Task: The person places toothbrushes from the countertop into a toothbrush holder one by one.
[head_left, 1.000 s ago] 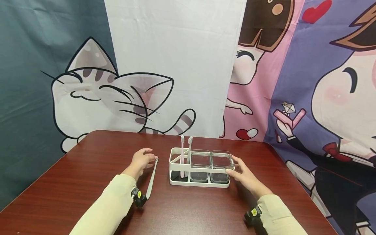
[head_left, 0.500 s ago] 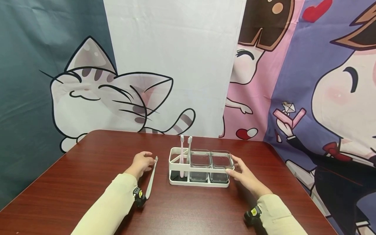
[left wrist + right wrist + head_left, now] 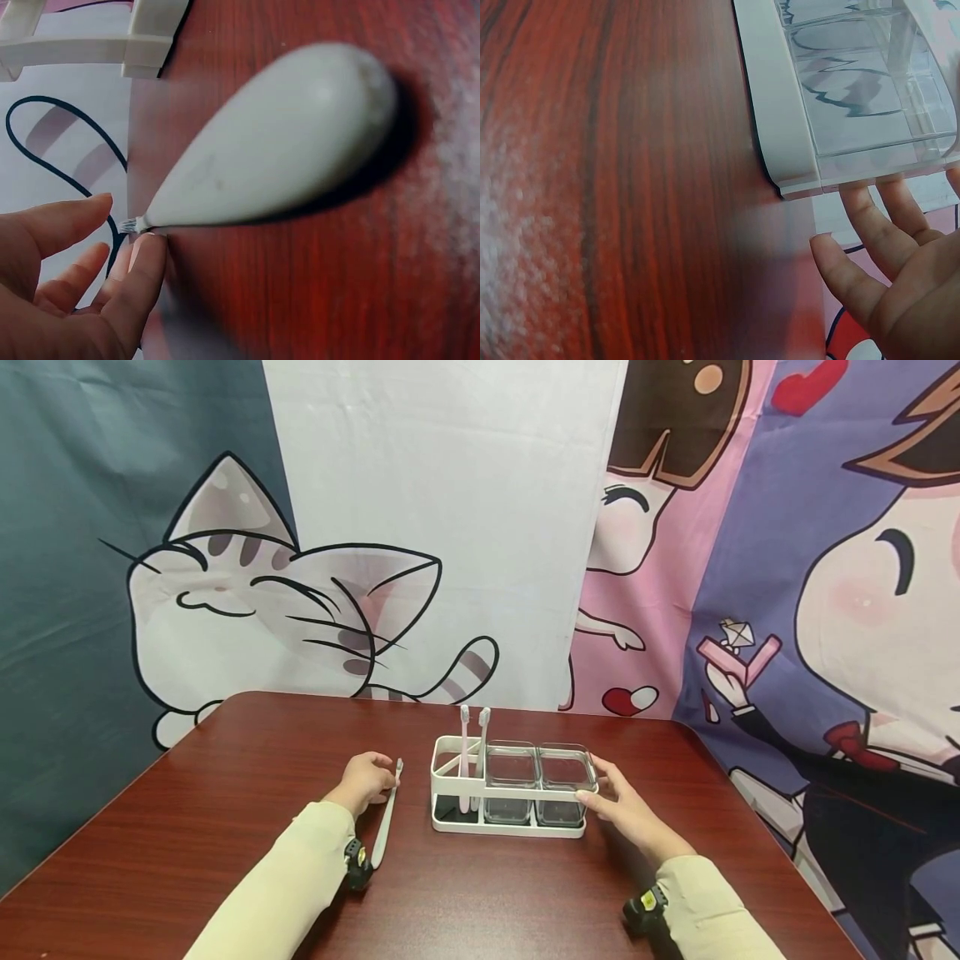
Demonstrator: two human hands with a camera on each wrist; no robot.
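Observation:
In the head view a white toothbrush holder (image 3: 510, 829) stands upright with two toothbrushes, one pink (image 3: 464, 760) and one grey-white (image 3: 482, 743), in its left section. Two clear square cups (image 3: 512, 764) fill the sections to the right. My right hand (image 3: 618, 802) grips the holder's right end, thumb on the front rail and other fingers along the side. A white toothbrush (image 3: 386, 827) lies on the table left of the holder. My left hand (image 3: 367, 783) is beside its bristle end; in the left wrist view thumb and fingers (image 3: 142, 277) are spread around the neck, fingertips right at it.
The dark red wooden table (image 3: 480, 902) carries everything. Behind its far edge hangs a cartoon backdrop (image 3: 465, 527). A black camera sits on each wrist, the left one (image 3: 357, 864) close beside the loose toothbrush's handle.
My left hand has shifted slightly right and toward me, closer to the loose toothbrush, its fingers drawing in at the bristle end. The right hand and the holder have stayed in place.

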